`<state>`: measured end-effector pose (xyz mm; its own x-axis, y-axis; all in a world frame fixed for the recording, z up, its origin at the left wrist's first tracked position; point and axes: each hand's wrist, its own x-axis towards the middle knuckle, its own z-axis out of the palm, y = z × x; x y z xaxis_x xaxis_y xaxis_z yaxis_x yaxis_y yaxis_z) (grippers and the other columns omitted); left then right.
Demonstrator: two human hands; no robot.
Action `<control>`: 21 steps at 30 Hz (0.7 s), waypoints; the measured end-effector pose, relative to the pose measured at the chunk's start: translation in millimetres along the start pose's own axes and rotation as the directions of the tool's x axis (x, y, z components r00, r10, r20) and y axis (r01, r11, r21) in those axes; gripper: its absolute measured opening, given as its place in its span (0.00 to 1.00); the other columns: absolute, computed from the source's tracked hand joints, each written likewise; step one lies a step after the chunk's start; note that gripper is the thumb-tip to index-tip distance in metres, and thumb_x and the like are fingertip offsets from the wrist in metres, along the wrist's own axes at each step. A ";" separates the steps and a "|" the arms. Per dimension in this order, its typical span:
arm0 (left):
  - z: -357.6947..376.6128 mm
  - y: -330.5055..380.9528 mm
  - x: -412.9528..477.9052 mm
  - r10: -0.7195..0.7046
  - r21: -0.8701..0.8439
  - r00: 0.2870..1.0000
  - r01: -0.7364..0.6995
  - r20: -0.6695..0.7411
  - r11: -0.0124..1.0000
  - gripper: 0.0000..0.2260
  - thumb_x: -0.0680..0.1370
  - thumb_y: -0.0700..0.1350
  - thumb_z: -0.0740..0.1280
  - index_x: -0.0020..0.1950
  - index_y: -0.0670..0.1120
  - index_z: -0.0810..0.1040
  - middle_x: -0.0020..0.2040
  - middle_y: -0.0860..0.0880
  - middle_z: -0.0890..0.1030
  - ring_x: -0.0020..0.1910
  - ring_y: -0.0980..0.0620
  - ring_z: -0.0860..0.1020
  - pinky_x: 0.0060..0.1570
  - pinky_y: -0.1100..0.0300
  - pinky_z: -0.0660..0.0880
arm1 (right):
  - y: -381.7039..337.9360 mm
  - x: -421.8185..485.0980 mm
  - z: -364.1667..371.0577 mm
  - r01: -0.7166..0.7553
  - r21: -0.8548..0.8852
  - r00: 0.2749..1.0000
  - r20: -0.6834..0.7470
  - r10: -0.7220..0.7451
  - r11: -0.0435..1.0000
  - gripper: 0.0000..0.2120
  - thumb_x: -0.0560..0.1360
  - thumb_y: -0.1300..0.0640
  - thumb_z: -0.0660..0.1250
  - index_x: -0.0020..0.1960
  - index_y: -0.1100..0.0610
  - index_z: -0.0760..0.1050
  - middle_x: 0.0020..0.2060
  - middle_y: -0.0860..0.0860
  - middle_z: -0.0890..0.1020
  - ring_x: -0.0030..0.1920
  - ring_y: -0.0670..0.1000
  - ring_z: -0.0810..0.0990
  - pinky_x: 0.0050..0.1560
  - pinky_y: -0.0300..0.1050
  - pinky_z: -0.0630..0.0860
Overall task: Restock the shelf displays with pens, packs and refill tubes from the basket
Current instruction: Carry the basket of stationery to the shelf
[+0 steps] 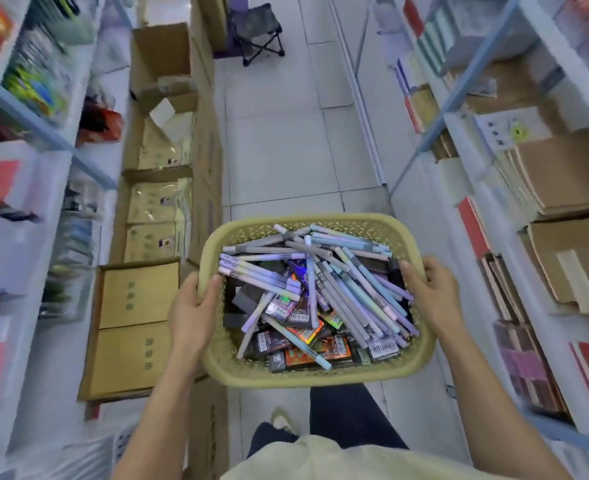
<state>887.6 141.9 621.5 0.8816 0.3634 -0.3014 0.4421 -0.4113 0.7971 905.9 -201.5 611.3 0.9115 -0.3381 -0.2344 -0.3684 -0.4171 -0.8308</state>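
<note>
I carry a yellow-green plastic basket [321, 377] in front of me, above the aisle floor. My left hand [191, 311] grips its left rim, thumb over the edge. My right hand [431, 294] grips the right rim the same way. Inside lie several pastel refill tubes and pens [346, 285] in purple, blue and grey, heaped over dark and holographic packs [301, 346]. White shelves stand on both sides: the left shelving [26, 209] holds blurred stationery, the right shelving [494, 188] holds notebooks and brown paper stacks.
A row of open cardboard boxes [137, 327] lines the floor along the left shelves. A small folding stool [256, 29] stands at the far end of the tiled aisle [286, 150]. My legs and a shoe [281, 422] show below the basket.
</note>
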 end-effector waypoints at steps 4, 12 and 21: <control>24.6 43.0 72.2 0.034 -0.012 0.999 -0.034 -0.018 0.999 0.12 0.81 0.53 0.62 0.48 0.45 0.75 0.41 0.45 0.79 0.38 0.50 0.74 0.38 0.55 0.70 | -28.7 76.6 3.9 0.004 0.029 1.000 -0.012 -0.004 1.000 0.12 0.78 0.52 0.66 0.37 0.50 0.70 0.32 0.49 0.73 0.32 0.47 0.69 0.32 0.42 0.66; 55.6 129.3 243.8 0.037 -0.033 0.999 -0.036 0.002 0.999 0.10 0.80 0.54 0.63 0.46 0.49 0.75 0.41 0.42 0.79 0.37 0.51 0.74 0.40 0.49 0.73 | -107.2 243.4 29.2 0.008 0.018 1.000 -0.024 -0.008 1.000 0.16 0.79 0.52 0.65 0.37 0.57 0.65 0.30 0.49 0.66 0.31 0.46 0.63 0.32 0.42 0.61; 71.7 231.7 467.4 0.112 -0.021 0.991 -0.111 0.071 0.994 0.10 0.81 0.53 0.63 0.44 0.49 0.74 0.37 0.49 0.76 0.34 0.54 0.72 0.36 0.56 0.69 | -207.7 428.2 85.6 -0.001 0.041 0.997 -0.080 0.004 0.999 0.16 0.79 0.54 0.64 0.36 0.55 0.62 0.29 0.47 0.65 0.26 0.41 0.63 0.28 0.34 0.61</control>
<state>1413.9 156.6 627.8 0.9352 0.2542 -0.2465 0.3377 -0.4314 0.8366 1388.4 -187.4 640.4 0.8922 -0.4065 -0.1967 -0.3616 -0.3821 -0.8504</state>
